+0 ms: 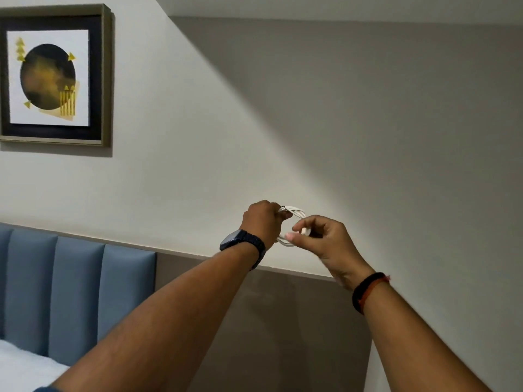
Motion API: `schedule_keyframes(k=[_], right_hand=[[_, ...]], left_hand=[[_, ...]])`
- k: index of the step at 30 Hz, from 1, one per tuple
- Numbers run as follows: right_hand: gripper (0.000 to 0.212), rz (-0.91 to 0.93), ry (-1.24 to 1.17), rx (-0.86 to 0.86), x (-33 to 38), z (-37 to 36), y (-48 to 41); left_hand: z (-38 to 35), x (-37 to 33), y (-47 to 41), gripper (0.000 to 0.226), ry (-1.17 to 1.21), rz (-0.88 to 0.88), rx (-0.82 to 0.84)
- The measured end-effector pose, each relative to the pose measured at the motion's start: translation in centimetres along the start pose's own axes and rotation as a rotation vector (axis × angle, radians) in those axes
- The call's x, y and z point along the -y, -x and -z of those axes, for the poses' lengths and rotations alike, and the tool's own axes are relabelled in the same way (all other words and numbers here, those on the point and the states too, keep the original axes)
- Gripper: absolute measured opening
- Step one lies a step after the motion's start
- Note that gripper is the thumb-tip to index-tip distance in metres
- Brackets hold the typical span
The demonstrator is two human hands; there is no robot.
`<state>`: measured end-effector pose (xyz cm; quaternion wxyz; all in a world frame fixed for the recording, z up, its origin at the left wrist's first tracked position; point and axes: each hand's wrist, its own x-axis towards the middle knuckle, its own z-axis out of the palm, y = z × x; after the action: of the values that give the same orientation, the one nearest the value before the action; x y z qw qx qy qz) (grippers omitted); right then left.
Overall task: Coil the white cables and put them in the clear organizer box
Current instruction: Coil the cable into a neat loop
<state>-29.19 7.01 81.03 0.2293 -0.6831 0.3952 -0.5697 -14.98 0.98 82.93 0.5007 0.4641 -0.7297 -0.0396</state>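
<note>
A white cable (295,212) wound into a small loop is held up in the air in front of the wall, between both hands. My left hand (261,222), with a dark watch on its wrist, grips the upper left side of the loop in a closed fist. My right hand (319,239), with a black and orange band on the wrist, pinches the lower right part of the loop between thumb and fingers. Part of the coil is hidden behind the fingers. The clear organizer box is not in view.
A grey wall with a ledge (297,269) runs behind the hands. A blue padded headboard (76,290) and a corner of white bedding (25,369) lie at the lower left. A framed picture (53,77) hangs at the upper left.
</note>
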Motion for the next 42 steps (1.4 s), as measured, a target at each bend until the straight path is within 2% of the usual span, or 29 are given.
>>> schedule_keyframes(k=[1, 3, 7, 11, 14, 18, 22, 27, 32, 35, 38, 40, 42], right_hand=[[0.013, 0.057, 0.127, -0.050, -0.2, -0.3, 0.0], [0.012, 0.086, 0.125, -0.123, -0.5, -0.7, 0.0], [0.017, 0.003, -0.171, -0.164, -0.8, -0.6, 0.2], [0.008, -0.126, -0.607, -0.205, -0.9, -0.2, 0.2], [0.004, -0.253, -0.728, -0.292, -1.2, -0.6, 0.1], [0.003, -0.297, -0.681, -0.355, -1.6, -1.3, -0.2], [0.013, -0.345, -0.502, -0.428, -2.1, -2.2, -0.5], [0.012, -0.322, -0.332, -0.385, -2.9, -3.1, -0.4], [0.007, -0.399, -0.282, -0.347, -4.4, -2.2, 0.3], [0.014, -0.435, -0.294, -0.291, -5.7, -1.5, 1.3], [0.017, -0.480, -0.301, -0.249, -8.1, -1.0, 3.0], [0.006, -0.529, -0.280, -0.215, -10.6, -0.6, 4.5], [0.006, -0.586, -0.226, -0.182, -13.5, -0.2, 6.2]], left_hand=[[0.0, 0.1, 0.0, 0.026, 0.046, 0.041, 0.003], [0.0, 0.5, 0.1, 0.024, 0.141, 0.121, -0.008], [0.3, 1.1, 0.3, 0.024, 0.200, 0.166, -0.015], [0.2, 1.0, 0.6, 0.025, 0.291, 0.128, -0.004], [-0.2, 0.7, 0.9, 0.025, 0.330, 0.059, -0.017], [-1.0, 1.2, 1.5, 0.027, 0.348, 0.086, -0.078], [-1.8, 1.9, 2.0, 0.027, 0.295, 0.155, -0.103], [-2.5, 2.0, 2.2, 0.026, 0.257, 0.170, -0.128], [-3.6, 2.7, 3.5, 0.022, 0.415, 0.134, 0.017], [-4.4, 3.8, 4.7, 0.023, 0.511, 0.167, 0.131], [-6.4, 5.5, 6.5, 0.022, 0.624, 0.266, 0.279], [-8.5, 6.9, 8.6, 0.022, 0.708, 0.357, 0.349], [-10.7, 8.2, 11.1, 0.024, 0.751, 0.443, 0.412]])
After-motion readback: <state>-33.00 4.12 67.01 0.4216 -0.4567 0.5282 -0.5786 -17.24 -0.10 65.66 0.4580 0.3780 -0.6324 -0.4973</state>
